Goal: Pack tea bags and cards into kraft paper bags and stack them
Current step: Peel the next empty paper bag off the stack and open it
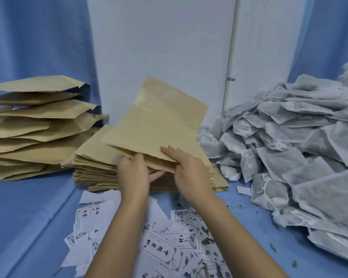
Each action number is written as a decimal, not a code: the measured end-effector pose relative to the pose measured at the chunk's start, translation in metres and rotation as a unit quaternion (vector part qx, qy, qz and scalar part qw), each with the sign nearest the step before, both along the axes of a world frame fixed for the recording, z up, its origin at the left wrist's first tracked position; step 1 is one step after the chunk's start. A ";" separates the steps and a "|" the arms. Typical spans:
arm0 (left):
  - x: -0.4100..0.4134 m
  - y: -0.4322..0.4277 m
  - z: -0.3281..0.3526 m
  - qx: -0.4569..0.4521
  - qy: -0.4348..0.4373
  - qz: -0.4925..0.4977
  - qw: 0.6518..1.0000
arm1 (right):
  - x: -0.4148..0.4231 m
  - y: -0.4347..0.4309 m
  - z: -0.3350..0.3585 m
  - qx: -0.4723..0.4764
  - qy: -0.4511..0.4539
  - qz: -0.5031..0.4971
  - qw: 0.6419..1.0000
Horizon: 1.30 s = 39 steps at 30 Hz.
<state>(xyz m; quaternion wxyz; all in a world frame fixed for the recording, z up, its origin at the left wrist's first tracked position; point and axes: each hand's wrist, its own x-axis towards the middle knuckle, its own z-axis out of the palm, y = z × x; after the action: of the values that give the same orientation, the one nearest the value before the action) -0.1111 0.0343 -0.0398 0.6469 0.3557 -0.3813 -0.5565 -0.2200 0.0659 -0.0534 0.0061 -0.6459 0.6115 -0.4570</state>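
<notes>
A flat kraft paper bag (159, 121) is raised above the pile of empty kraft bags (96, 169) at the centre. My left hand (134, 174) grips its near open edge from below, thumb on top. My right hand (189, 169) pinches the same edge, fingers on the upper face. A tall stack of filled kraft bags (34, 127) stands at the left. White printed cards (159, 247) lie scattered in front, under my forearms. A heap of grey-white tea bags (289, 155) fills the right side.
The table is covered in blue cloth (28, 227), with loose tea crumbs (249, 207) near the tea bag heap. A white wall panel (161, 47) and blue curtains (38, 37) close off the back.
</notes>
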 end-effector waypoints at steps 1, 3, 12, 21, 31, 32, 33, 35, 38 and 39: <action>0.004 -0.003 -0.002 0.001 -0.011 0.008 1.000 | -0.001 0.001 -0.002 -0.018 0.003 -0.006 1.000; 0.009 -0.007 -0.010 0.027 -0.034 0.012 0.999 | 0.000 0.002 -0.003 -0.101 -0.072 -0.006 0.992; 0.015 -0.014 -0.021 0.026 -0.128 0.020 0.991 | -0.007 0.005 -0.001 -0.107 -0.185 -0.106 0.971; 0.017 -0.002 -0.026 -0.225 -0.238 0.081 0.941 | -0.016 0.001 0.004 -0.117 -0.399 -0.022 0.909; 0.001 0.013 -0.023 -0.343 -0.245 0.194 0.886 | -0.022 0.003 0.006 -0.170 -0.534 -0.012 0.828; -0.001 0.012 -0.024 -0.341 -0.249 0.204 0.883 | -0.027 0.002 0.005 -0.171 -0.559 -0.023 0.811; -0.002 0.011 -0.024 -0.338 -0.255 0.215 0.880 | -0.033 0.000 0.004 -0.172 -0.575 -0.046 0.799; -0.005 0.009 -0.024 -0.322 -0.253 0.228 0.883 | -0.050 -0.003 -0.004 -0.153 -0.544 -0.134 0.814; -0.014 0.010 -0.018 -0.299 -0.221 0.223 0.901 | -0.081 -0.005 -0.025 -0.038 -0.366 -0.262 0.892; -0.018 0.011 -0.016 -0.296 -0.214 0.220 0.904 | -0.091 -0.005 -0.031 0.012 -0.307 -0.285 0.908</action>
<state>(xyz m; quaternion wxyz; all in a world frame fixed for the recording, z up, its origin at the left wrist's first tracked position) -0.1293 0.0457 -0.0562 0.7313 0.3332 -0.5698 -0.1716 -0.3109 0.0606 -0.0848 0.0707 -0.2719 0.7431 -0.6074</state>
